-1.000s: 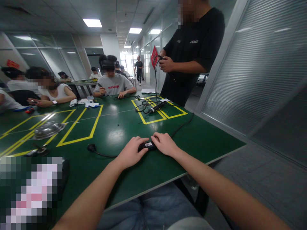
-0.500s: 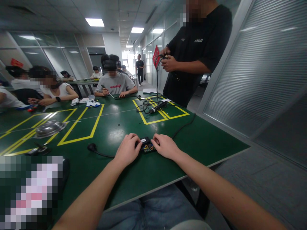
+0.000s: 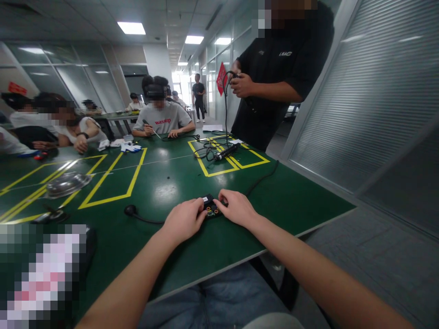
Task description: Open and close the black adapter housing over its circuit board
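Between my hands on the green table lies a small black electronic box (image 3: 211,209). Its near part shows a green circuit board with two orange-ringed round parts, and its far part is black with a white label. My left hand (image 3: 185,218) is closed on the left side, thumb along the near edge. The fingers of my right hand (image 3: 236,206) curl against the right side and hide that end. A black cable with a round plug (image 3: 130,210) comes out from under my left hand. Another black cable (image 3: 262,179) runs off behind my right hand.
Yellow tape outlines mark the green table (image 3: 206,253). A clear plastic cover (image 3: 68,184) sits at left. A black corded tool (image 3: 226,152) and tangled cables lie at the far right. Several people sit around; a person in black (image 3: 281,68) stands at right handling a cable.
My left hand has turned a little and shifted right, its fingers now over the box's left end. My right hand stays nearly in place. A seated person at left has reached an arm forward.
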`<state>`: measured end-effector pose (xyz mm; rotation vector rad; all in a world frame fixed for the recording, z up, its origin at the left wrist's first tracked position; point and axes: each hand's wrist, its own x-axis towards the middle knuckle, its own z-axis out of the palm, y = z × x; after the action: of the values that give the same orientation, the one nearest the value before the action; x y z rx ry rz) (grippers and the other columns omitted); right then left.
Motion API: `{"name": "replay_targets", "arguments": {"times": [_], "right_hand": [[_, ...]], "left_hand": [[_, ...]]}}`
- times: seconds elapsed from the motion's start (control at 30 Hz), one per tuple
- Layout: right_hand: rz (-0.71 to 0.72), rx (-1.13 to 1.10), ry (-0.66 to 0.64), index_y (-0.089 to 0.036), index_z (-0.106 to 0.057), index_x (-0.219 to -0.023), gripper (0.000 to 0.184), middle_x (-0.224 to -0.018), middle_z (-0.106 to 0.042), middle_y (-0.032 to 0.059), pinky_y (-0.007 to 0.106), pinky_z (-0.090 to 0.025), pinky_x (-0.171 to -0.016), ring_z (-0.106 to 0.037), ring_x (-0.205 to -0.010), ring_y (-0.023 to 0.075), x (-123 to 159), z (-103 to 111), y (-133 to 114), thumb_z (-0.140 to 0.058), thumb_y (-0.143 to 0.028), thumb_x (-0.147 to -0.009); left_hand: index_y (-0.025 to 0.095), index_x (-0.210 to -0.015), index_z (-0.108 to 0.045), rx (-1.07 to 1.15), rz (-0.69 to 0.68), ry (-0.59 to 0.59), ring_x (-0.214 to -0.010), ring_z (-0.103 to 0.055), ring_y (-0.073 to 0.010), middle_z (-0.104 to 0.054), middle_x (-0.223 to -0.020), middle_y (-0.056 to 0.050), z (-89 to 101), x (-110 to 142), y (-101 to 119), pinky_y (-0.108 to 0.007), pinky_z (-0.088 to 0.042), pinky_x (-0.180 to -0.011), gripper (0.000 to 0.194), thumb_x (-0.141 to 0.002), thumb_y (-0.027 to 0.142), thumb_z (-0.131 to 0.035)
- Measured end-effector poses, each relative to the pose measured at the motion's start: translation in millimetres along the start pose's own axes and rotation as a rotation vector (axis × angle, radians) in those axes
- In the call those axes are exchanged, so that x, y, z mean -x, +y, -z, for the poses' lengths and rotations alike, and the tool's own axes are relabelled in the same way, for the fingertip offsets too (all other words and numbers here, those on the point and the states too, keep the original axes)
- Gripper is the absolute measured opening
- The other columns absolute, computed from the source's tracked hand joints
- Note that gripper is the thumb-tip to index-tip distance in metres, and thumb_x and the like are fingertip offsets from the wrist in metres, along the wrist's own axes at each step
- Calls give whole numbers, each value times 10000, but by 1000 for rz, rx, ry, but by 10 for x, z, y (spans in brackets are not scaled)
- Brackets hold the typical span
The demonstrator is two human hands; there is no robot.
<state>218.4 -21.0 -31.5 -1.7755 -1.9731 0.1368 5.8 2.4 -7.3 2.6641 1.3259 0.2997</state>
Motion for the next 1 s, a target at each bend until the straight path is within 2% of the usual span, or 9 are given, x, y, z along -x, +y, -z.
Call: {"name": "replay_targets", "arguments": {"times": [0.2, 0.37, 0.5, 0.6, 0.67, 0.77, 0.83, 0.9, 1.0], "right_hand": [[-10, -6, 28, -232, -652, -953, 152, -845, -699, 17, 300, -349, -682, -648, -778, 202, 4, -22, 30, -613, -324, -1068], [-28, -7, 21, -231, -661, -1085, 186, -888, -737, 34, 307, -360, -703, -685, -807, 218, -11, -34, 64, -477, -233, -1114], [-50, -7, 13, -223, -653, -1143, 157, -880, -733, 31, 311, -343, -694, -678, -789, 217, -41, -54, 87, -512, -186, -1085], [-58, -16, 8, -218, -656, -1098, 103, -806, -697, 2, 308, -353, -715, -648, -768, 206, -73, -67, 93, -588, -166, -1040], [-62, -26, 12, -219, -655, -1051, 79, -766, -672, -14, 311, -363, -755, -638, -783, 207, -89, -73, 95, -629, -155, -1012], [-64, -41, 34, -221, -646, -993, 77, -726, -639, -28, 326, -356, -791, -633, -799, 216, -94, -82, 99, -659, -146, -986], [-55, -53, 64, -224, -636, -956, 88, -713, -623, -27, 334, -353, -793, -628, -803, 226, -87, -81, 104, -665, -143, -969], [-33, -69, 116, -228, -622, -915, 100, -725, -624, -12, 346, -365, -798, -625, -818, 238, -73, -55, 97, -651, -141, -956], [35, -112, 229, -230, -598, -870, 122, -795, -658, 36, 376, -409, -823, -635, -857, 253, 4, 81, -10, -593, -148, -960]], "left_hand": [[232, -896, -644, 33, -9, 23, -836, -735, -255, -761, -894, -59, 24, -25, -49, -328, -501, -725, 175, -1054, 268, -579], [231, -901, -663, 39, -21, 35, -846, -733, -258, -750, -885, -66, 2, -27, -60, -332, -515, -743, 166, -1036, 215, -568], [234, -897, -652, 45, -34, 53, -840, -718, -262, -720, -878, -60, -14, -20, -63, -344, -527, -749, 149, -1029, 225, -584], [228, -907, -665, 52, -63, 82, -914, -702, -280, -705, -953, -83, -21, -11, -77, -385, -561, -815, 134, -1018, 223, -588], [222, -995, -698, 64, -89, 116, -1032, -682, -301, -700, -1076, -109, -34, -14, -97, -437, -575, -918, 90, -997, 205, -610], [238, -1248, -715, 97, -115, 157, -1267, -619, -322, -664, -1342, -132, -83, -48, -153, -506, -535, -1097, 282, -987, 182, -628], [256, -1337, -718, 119, -103, 158, -1359, -590, -331, -642, -1455, -132, -133, -90, -206, -534, -514, -1145, 351, -1022, 184, -577], [259, -1334, -750, 136, -77, 140, -1342, -623, -337, -674, -1455, -129, -179, -133, -263, -543, -524, -1137, 361, -1050, 195, -535], [261, -1319, -781, 154, -47, 120, -1245, -691, -327, -751, -1366, -111, -212, -174, -331, -516, -544, -1114, 347, -1040, 210, -581]]}}
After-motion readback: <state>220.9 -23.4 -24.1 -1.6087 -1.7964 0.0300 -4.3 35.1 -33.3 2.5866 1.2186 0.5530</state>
